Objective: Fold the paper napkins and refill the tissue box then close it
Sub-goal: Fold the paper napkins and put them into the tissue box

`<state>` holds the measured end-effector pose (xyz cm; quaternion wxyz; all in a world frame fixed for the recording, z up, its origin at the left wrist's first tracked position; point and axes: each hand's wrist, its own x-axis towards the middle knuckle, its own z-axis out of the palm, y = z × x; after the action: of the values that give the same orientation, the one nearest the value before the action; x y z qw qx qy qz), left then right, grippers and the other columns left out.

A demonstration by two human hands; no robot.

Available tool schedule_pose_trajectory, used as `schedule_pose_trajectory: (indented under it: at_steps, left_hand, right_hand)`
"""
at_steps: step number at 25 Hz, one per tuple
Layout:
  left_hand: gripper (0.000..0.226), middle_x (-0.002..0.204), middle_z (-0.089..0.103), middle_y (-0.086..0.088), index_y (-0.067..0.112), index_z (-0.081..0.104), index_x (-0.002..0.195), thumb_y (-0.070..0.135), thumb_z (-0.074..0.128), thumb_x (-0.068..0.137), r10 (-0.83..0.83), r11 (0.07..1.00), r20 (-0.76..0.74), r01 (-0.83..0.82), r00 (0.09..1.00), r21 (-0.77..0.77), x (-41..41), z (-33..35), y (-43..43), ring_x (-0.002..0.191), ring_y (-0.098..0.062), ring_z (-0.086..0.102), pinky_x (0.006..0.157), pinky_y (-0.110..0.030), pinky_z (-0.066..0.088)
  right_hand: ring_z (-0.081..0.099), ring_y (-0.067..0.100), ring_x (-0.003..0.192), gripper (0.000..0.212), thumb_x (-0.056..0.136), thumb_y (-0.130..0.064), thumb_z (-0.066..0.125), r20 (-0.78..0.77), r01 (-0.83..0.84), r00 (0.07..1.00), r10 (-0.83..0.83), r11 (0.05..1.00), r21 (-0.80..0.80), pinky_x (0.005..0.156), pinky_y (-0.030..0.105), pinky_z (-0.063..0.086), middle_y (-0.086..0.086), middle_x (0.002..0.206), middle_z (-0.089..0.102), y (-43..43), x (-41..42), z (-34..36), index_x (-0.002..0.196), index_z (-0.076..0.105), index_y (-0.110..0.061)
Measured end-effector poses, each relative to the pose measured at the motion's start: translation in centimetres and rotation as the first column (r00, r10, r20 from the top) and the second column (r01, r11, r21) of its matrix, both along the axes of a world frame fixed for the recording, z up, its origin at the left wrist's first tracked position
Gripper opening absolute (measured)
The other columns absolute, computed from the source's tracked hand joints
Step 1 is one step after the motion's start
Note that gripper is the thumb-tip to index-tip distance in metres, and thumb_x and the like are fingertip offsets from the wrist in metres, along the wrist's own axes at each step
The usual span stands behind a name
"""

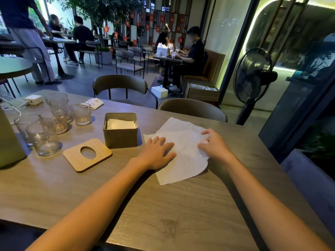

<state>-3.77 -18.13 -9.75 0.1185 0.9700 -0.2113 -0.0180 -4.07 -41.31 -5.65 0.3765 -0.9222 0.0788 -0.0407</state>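
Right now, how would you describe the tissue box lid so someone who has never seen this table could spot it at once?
Start at the open tissue box on the wooden table, left of the spread napkin. The lid lies flat on the table, in front and left of the box. It is the only light wooden square with rounded corners and an oval hole, unlike the clear glasses beside it.
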Motion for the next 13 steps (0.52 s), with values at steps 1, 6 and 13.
schedule_pose_trajectory:
  at_steps: [1, 6, 13]
  left_hand:
    - [0.057, 0.160, 0.025, -0.003, 0.036, 0.033, 0.150, 0.061, 0.033, 0.099, 0.007, 1.000, 0.009, -0.007, 1.000, -0.023, -0.1, -0.1, 0.0, 0.144, -0.029, 0.022, 0.118, -0.049, 0.018]
    - [0.049, 0.151, 0.039, -0.002, 0.031, 0.037, 0.148, 0.048, 0.041, 0.102, 0.030, 0.948, 0.043, -0.015, 0.999, -0.317, 0.3, -1.0, 1.0, 0.132, -0.023, 0.042, 0.108, -0.045, 0.043]
    - [0.044, 0.148, 0.046, -0.005, 0.020, 0.034, 0.150, 0.030, 0.031, 0.108, 0.129, 0.584, -0.081, -0.142, 0.988, -0.799, 0.6, -0.1, 3.6, 0.134, -0.020, 0.046, 0.111, -0.036, 0.038]
  right_hand:
    - [0.059, 0.018, 0.102, 0.045, 0.091, -0.018, 0.071, 0.066, -0.061, 0.996, 0.059, 0.998, 0.028, 0.077, 0.028, 0.055, 0.000, 0.118, 0.057, 0.5, -0.3, 0.5, 0.130, 0.051, -0.028]
    - [0.067, 0.013, 0.091, 0.032, 0.094, -0.029, 0.071, 0.197, -0.416, 0.901, 0.386, 0.898, 0.142, 0.072, 0.020, 0.056, -0.008, 0.103, 0.067, 3.6, -2.2, 2.2, 0.123, 0.060, -0.030]
    - [0.070, 0.018, 0.085, 0.020, 0.103, -0.033, 0.056, 0.228, -0.421, 0.898, 0.377, 0.887, 0.192, 0.070, 0.024, 0.059, -0.003, 0.100, 0.072, 6.1, -1.8, 0.1, 0.115, 0.067, -0.021]
